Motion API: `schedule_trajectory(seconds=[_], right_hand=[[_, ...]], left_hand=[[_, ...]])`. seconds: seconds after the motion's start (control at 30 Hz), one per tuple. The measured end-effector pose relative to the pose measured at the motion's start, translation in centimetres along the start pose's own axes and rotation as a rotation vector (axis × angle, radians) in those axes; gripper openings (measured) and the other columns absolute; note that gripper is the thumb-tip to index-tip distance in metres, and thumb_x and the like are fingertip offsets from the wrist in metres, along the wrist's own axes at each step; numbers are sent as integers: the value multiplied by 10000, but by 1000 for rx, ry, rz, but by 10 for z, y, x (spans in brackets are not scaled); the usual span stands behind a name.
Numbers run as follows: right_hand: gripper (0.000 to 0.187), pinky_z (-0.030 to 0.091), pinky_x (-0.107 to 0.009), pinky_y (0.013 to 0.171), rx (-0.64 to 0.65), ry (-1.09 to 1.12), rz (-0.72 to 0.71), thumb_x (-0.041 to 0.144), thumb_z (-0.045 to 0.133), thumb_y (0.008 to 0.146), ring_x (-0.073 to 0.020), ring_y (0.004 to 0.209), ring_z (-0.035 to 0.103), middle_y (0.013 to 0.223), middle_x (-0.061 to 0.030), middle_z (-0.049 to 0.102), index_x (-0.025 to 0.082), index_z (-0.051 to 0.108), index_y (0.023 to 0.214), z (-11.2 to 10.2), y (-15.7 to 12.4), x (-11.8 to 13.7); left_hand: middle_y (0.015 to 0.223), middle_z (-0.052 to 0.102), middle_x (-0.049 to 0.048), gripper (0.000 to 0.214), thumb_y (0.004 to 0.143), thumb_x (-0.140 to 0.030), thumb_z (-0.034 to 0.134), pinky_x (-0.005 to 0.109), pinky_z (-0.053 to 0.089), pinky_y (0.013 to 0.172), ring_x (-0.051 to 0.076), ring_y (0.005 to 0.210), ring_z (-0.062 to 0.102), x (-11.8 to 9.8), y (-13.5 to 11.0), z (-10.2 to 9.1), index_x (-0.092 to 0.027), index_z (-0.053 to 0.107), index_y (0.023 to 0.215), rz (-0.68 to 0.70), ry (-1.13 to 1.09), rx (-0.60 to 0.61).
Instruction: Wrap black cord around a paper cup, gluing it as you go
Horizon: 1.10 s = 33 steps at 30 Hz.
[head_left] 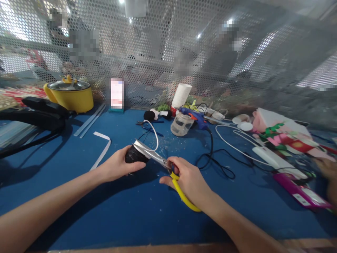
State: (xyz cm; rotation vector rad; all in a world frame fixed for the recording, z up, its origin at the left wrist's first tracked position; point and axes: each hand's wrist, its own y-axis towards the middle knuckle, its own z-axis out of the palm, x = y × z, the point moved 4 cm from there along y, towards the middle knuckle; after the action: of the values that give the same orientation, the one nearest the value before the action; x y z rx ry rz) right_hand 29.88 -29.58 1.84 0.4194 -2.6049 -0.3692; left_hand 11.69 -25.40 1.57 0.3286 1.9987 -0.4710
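My left hand [123,165] is wrapped round a small black-covered cylinder [133,154] with a pale top, tilted above the blue table. In my right hand [185,175] is a pair of scissors [181,193] with yellow handles. Its silver blades lie across the top of the cylinder, and I cannot tell whether they touch it. A white cord [157,135] curves up from near the blades in a loop. Beyond my hands lie pliers [140,123], a clear plastic cup [181,124] and a blue glue gun [198,119].
A white strip [105,147] lies left, near a yellow pot [71,98] and a black stand [39,116]. A lit phone [117,93] stands at the back before a perforated metal screen [158,52]. Cables, a power strip [276,160] and a magenta device [300,191] occupy the right.
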Motion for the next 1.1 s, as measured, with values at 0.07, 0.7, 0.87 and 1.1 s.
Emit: schedule_trajectory(seconds=[0.07, 0.7, 0.87, 1.1], right_hand=[[382, 407, -243, 536, -10, 0, -16, 458, 659, 600, -139, 553, 483, 619, 0, 496, 165, 534, 809, 0, -1, 1], [311, 357, -213, 481, 5, -11, -59, 461, 600, 669, -115, 490, 464, 565, 20, 494, 170, 529, 752, -1, -3, 2], [311, 349, -210, 475, 5, -5, -60, 472, 582, 681, -113, 485, 464, 558, 21, 492, 174, 524, 743, -1, -4, 2], [309, 336, -203, 446, 13, -7, -78, 478, 569, 690, -106, 458, 451, 537, 24, 488, 175, 518, 725, -2, -2, 3]], left_hand=[[673, 465, -16, 512, 646, -441, 584, 238, 447, 469, 106, 535, 468, 0, 0, 0, -115, 428, 1008, 3, 4, -4], [840, 592, 47, 602, 613, -490, 577, 289, 453, 630, 196, 747, 548, -2, 1, -10, -103, 468, 1062, 102, 247, -178], [893, 607, 50, 571, 613, -462, 584, 297, 460, 689, 214, 809, 558, -6, 0, -10, -107, 481, 1049, 129, 283, -219], [921, 613, 56, 578, 611, -473, 581, 300, 468, 700, 223, 835, 567, -5, 0, -11, -114, 486, 1055, 143, 283, -223]])
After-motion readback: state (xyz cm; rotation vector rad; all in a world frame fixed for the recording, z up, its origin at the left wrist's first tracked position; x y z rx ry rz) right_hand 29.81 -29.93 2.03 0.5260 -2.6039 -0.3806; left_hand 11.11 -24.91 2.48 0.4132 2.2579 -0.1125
